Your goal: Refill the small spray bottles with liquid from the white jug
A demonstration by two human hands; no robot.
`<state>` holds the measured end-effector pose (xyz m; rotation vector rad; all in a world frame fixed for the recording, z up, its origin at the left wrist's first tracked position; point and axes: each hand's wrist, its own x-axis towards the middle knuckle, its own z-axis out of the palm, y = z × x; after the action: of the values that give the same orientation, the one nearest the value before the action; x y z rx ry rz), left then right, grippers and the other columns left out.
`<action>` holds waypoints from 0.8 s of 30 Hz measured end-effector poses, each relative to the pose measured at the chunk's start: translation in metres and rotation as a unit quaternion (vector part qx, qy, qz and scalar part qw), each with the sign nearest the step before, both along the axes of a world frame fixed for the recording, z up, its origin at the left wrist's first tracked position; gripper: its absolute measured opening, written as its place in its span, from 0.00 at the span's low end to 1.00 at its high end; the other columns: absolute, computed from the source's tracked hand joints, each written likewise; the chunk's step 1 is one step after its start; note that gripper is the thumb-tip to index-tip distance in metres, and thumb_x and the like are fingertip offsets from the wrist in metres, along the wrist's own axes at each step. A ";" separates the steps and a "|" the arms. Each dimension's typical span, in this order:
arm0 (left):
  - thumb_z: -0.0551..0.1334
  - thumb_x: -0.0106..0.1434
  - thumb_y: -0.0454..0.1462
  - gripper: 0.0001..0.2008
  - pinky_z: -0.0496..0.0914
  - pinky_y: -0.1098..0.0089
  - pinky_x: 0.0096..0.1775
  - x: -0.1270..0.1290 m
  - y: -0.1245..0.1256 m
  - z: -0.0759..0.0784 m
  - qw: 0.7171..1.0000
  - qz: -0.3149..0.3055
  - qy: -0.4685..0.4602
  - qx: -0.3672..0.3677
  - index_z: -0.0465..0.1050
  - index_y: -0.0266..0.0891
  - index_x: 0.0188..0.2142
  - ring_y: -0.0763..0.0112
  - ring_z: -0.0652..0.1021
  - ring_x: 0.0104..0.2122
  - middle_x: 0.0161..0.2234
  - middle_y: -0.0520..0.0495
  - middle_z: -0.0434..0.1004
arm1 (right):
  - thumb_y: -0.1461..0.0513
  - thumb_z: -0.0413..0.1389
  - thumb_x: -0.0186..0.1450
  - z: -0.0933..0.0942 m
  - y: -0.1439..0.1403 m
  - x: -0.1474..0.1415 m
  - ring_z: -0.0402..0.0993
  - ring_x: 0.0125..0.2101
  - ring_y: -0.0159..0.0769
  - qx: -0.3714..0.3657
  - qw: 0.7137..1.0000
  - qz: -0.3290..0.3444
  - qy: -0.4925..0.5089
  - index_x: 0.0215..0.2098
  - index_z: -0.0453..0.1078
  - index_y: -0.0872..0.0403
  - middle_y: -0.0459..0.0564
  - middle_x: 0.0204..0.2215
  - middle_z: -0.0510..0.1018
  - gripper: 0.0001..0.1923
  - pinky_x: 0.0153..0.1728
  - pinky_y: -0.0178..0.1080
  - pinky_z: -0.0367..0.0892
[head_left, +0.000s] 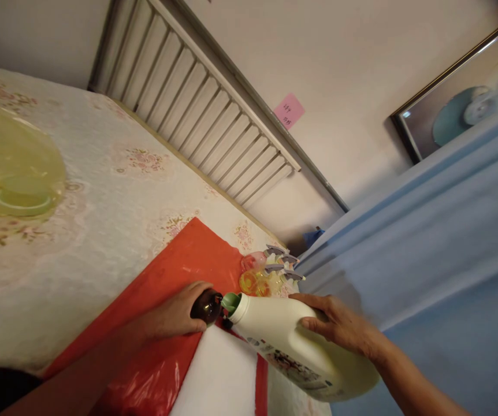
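My left hand (173,315) grips a small dark brown bottle (206,305) standing on a red plastic sheet (179,271). My right hand (339,323) holds a large cream-coloured jug (292,346) by its side, tilted so that its green-rimmed spout (230,303) touches the mouth of the brown bottle. Whether liquid is flowing cannot be seen.
A white pad (220,375) lies on the red sheet under the jug. Several spray bottles (270,271) with grey triggers stand behind it. A yellow translucent basin (10,167) sits at the left on the floral tablecloth (101,190). Blue cloth (426,242) hangs at the right; a radiator (205,110) lines the wall.
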<state>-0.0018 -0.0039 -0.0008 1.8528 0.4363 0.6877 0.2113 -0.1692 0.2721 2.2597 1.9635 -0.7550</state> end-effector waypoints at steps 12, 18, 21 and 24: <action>0.66 0.47 0.32 0.31 0.67 0.58 0.56 0.000 -0.001 -0.004 1.000 0.005 -0.018 0.004 0.67 0.47 0.53 0.51 0.72 0.55 0.55 0.50 0.72 | 0.46 0.52 0.69 0.000 0.001 0.000 0.77 0.40 0.44 0.004 1.000 0.008 -0.008 0.62 0.68 0.49 0.50 0.44 0.82 0.28 0.39 0.40 0.71; 0.66 0.47 0.32 0.31 0.68 0.59 0.56 -0.001 -0.001 0.000 1.000 0.005 -0.007 -0.006 0.67 0.44 0.52 0.49 0.71 0.56 0.55 0.48 0.72 | 0.46 0.53 0.68 0.000 0.001 0.001 0.77 0.40 0.45 0.003 1.000 0.002 -0.020 0.62 0.68 0.49 0.51 0.44 0.82 0.29 0.41 0.42 0.71; 0.67 0.46 0.32 0.31 0.69 0.59 0.54 -0.001 -0.001 0.002 1.000 -0.004 -0.003 -0.006 0.67 0.43 0.52 0.51 0.72 0.54 0.54 0.46 0.72 | 0.46 0.53 0.69 0.000 0.001 0.000 0.77 0.41 0.45 0.003 1.000 0.005 -0.015 0.62 0.68 0.49 0.50 0.44 0.82 0.28 0.41 0.41 0.71; 0.67 0.45 0.32 0.32 0.69 0.59 0.54 -0.002 -0.002 0.006 1.000 -0.006 0.004 -0.011 0.67 0.42 0.52 0.51 0.73 0.53 0.53 0.46 0.72 | 0.47 0.53 0.69 0.001 0.001 -0.001 0.77 0.40 0.44 0.001 1.000 0.007 -0.017 0.62 0.67 0.48 0.50 0.44 0.82 0.27 0.40 0.41 0.71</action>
<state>-0.0034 -0.0054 0.0048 1.8363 0.4364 0.6659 0.2103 -0.1679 0.2730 2.2417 1.9636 -0.7097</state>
